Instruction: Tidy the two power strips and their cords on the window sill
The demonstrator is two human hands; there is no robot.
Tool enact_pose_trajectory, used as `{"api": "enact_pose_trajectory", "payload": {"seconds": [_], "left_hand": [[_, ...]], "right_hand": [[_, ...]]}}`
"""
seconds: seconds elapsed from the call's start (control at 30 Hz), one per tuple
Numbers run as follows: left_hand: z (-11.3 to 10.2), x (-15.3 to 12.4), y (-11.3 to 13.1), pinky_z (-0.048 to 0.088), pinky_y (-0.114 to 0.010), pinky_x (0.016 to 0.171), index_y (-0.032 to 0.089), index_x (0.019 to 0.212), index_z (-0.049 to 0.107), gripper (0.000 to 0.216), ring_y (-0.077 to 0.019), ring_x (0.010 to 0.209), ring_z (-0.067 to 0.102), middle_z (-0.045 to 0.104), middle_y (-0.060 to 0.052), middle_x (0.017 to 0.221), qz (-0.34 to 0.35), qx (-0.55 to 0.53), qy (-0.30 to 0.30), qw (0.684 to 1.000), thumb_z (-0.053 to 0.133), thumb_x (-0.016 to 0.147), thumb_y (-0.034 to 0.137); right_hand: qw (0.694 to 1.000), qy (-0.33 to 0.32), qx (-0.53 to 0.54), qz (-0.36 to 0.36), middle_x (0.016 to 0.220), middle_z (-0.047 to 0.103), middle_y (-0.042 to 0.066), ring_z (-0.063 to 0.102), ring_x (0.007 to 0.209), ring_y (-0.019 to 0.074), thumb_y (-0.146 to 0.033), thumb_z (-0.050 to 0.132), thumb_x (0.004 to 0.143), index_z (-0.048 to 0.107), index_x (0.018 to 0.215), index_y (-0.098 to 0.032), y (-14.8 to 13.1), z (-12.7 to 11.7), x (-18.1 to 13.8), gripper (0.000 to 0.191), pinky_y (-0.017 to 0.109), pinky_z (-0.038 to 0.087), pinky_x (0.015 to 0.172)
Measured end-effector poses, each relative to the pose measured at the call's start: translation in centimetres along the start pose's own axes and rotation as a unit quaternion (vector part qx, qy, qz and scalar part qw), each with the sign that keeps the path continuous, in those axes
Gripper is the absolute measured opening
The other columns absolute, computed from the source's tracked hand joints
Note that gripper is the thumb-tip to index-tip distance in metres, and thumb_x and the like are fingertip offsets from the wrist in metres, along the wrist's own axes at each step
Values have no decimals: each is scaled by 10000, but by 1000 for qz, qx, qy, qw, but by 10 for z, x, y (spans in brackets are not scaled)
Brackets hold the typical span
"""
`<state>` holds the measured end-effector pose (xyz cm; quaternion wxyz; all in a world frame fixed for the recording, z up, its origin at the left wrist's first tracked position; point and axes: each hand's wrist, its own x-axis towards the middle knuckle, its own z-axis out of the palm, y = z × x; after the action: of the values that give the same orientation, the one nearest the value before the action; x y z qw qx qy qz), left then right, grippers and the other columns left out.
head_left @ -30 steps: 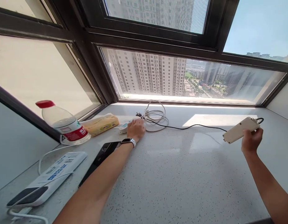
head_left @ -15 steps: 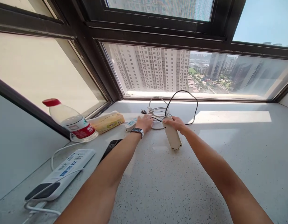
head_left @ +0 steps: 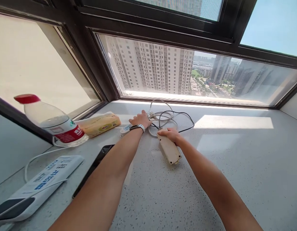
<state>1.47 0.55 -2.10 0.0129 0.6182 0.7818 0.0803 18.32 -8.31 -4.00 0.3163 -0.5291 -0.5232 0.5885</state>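
I can read nothing for certain from here. The bottle (head_left: 52, 123) has a red label with white print too blurred to make out. The white box (head_left: 40, 186) bears large blue characters and the tissue pack (head_left: 100, 124) a green oval mark, both illegible to me.

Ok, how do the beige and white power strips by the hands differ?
The beige power strip shows almost whole, right hand on its far end; the white power strip is mostly hidden behind the left hand. The beige one's black cord contrasts with pale cords coiled by the white one. Both lie flat.
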Motion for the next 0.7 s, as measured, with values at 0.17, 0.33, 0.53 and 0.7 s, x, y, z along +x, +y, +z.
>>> {"api": "enact_pose_trajectory", "payload": {"seconds": [0.17,0.33,0.53,0.7], "left_hand": [[-6,-9,1,388,-537,862,142,1268,439,590,-378,1057,540,592,-214,1138,21,2,35,999,562,741,377],[-23,-21,6,372,-531,865,165,1277,479,497,-382,1060,512,570,-211,1174,144,87,73,983,499,802,309],[-41,-23,10,291,-539,948,183,1328,447,466,-376,1157,434,552,-166,1237,199,92,71,973,421,867,243],[-33,-14,-3,334,-549,892,162,1273,514,433,-398,1105,468,579,-200,1176,165,70,25,984,469,854,258]], "right_hand": [[997,63,-21,-44,616,546,-11,512,540,123,-421,751,639,564,647,-169,-5,-2,1,314,225,383,472],[984,161,-65,-32,639,560,10,530,594,148,-494,744,628,554,642,-177,-9,-21,2,370,237,371,488],[989,115,-51,-72,641,576,16,532,609,154,-510,752,592,595,656,-168,-12,-40,-13,382,245,379,508],[972,68,135,-179,723,598,18,557,649,163,-545,759,574,633,811,-172,-18,-59,-50,459,271,455,547]]}}
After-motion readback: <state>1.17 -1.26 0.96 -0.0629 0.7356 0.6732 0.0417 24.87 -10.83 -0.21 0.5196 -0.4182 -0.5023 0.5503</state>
